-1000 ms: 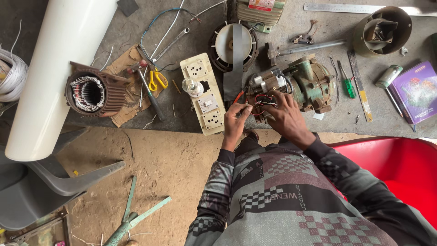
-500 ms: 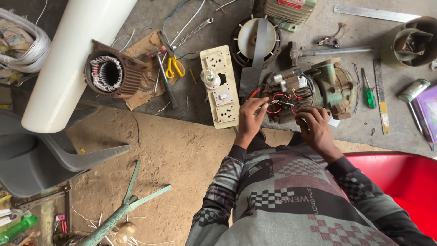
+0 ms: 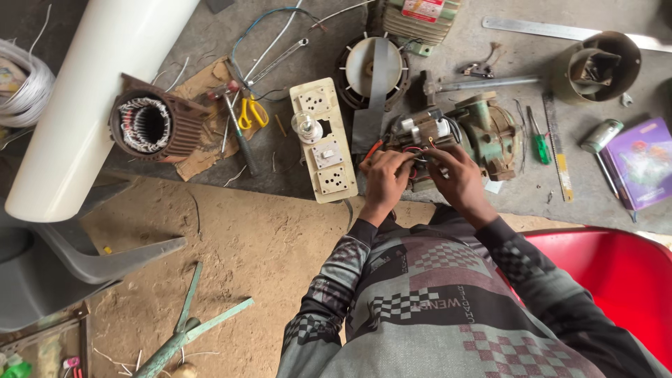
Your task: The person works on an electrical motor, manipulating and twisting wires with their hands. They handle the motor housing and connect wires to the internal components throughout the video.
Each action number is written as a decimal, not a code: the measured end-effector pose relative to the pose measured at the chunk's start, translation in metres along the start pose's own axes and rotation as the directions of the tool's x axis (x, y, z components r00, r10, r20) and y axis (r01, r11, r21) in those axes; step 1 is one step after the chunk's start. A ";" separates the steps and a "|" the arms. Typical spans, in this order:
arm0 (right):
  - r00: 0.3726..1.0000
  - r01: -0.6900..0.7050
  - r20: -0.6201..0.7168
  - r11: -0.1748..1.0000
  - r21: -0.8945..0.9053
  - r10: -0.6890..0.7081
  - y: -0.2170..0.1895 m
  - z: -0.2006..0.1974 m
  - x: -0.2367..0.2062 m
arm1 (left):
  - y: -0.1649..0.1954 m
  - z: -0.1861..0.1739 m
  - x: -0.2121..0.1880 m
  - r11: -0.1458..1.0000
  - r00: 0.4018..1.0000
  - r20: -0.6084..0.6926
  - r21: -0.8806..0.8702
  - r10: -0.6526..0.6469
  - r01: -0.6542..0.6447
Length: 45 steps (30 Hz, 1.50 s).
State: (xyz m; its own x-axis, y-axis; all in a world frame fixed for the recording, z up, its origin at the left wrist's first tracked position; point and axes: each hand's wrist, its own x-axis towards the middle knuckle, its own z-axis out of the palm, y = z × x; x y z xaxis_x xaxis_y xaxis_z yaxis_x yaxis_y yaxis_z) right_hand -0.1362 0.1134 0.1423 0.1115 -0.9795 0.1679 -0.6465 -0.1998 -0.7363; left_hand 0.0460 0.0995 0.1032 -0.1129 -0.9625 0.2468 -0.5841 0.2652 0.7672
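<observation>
A small greenish pump motor [image 3: 483,133] lies on the grey work slab [image 3: 294,185] with red and black wires [image 3: 414,152] spilling from its near end. My left hand [image 3: 383,180] pinches these wires from the left. My right hand [image 3: 458,178] grips them from the right, fingers curled at the same bundle. Both hands touch the motor's terminal end, close together. A cream switchboard [image 3: 323,140] with sockets and a bulb lies just left of my left hand.
A wound stator [image 3: 150,127] sits on cardboard beside a white pipe [image 3: 91,105]. Yellow scissors [image 3: 252,112], a fan cover [image 3: 371,70], a green screwdriver [image 3: 539,143], a steel ruler [image 3: 556,150], a book [image 3: 640,171], a round housing [image 3: 595,66] and a red tub [image 3: 616,273] surround me.
My head view has shifted across the bench. Both hands stay on the motor's wires, with the fingers shifting slightly.
</observation>
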 end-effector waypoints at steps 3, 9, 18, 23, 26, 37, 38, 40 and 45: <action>0.993 0.115 0.031 0.982 -0.151 -0.111 0.004 0.005 0.008 | -0.003 0.002 -0.003 0.999 1.000 -0.003 0.052 0.007 -0.007; 0.993 0.042 0.117 0.971 -0.237 -0.015 0.011 0.013 0.011 | -0.007 0.005 -0.007 0.997 0.998 0.011 0.050 -0.065 0.064; 0.997 0.051 0.062 0.968 -0.246 -0.037 0.007 0.012 0.011 | 0.000 0.004 0.002 0.994 0.998 0.029 0.097 -0.048 0.045; 1.000 -0.010 0.009 0.991 -0.133 0.011 0.005 0.011 0.012 | 0.001 0.007 0.001 0.998 0.999 -0.006 0.051 -0.036 0.036; 0.997 -0.051 0.044 0.988 -0.146 0.059 0.007 0.010 0.012 | -0.007 0.014 -0.003 0.998 0.999 0.020 0.055 -0.040 0.039; 0.992 -0.096 0.073 0.989 -0.109 0.104 0.006 0.008 0.018 | -0.006 0.009 0.004 0.982 0.997 0.053 0.184 -0.047 0.037; 0.987 -0.128 0.089 0.987 -0.096 0.137 0.005 0.007 0.020 | -0.003 0.007 0.006 0.981 0.998 0.051 0.191 -0.044 0.034; 0.992 -0.092 0.073 0.990 -0.110 0.100 0.001 0.006 0.022 | 0.003 0.003 0.011 0.977 0.999 0.042 0.213 -0.017 0.007; 0.990 -0.054 0.115 0.977 -0.208 0.079 -0.005 0.005 0.026 | 0.010 0.003 0.015 0.942 0.997 0.034 0.327 0.064 -0.071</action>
State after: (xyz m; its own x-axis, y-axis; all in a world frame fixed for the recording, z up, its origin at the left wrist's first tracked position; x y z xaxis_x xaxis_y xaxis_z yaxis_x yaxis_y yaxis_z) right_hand -0.1264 0.0887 0.1475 0.1459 -0.9887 0.0331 -0.7942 -0.1371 -0.5921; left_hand 0.0360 0.0873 0.1123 -0.1770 -0.9451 0.2747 -0.8055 0.2995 0.5114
